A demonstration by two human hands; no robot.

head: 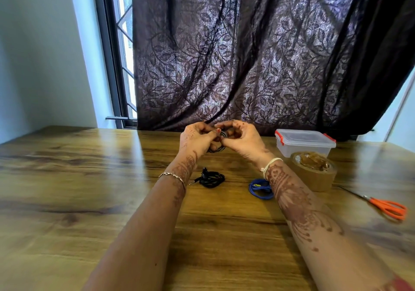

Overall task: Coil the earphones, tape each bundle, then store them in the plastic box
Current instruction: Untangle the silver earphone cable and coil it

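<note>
A dark earphone coil (216,149) is held off the wooden table (89,178), pinched between the curled fingers of the left hand (197,140) and right hand (243,141), apparently so the loops cannot spring open; any tape on it cannot be made out. Black earphones (211,179) and blue earphones (258,188) lie coiled below the fingers; the tape roll (314,173) and shut plastic box (305,143) are set to their right.

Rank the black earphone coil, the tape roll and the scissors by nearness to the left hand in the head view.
1. Black earphone coil, on the table close by the left hand, which grips a striped earphone bundle.
2. Tape roll, off to the right, by the plastic box.
3. Scissors, far right, near the table edge.
</note>
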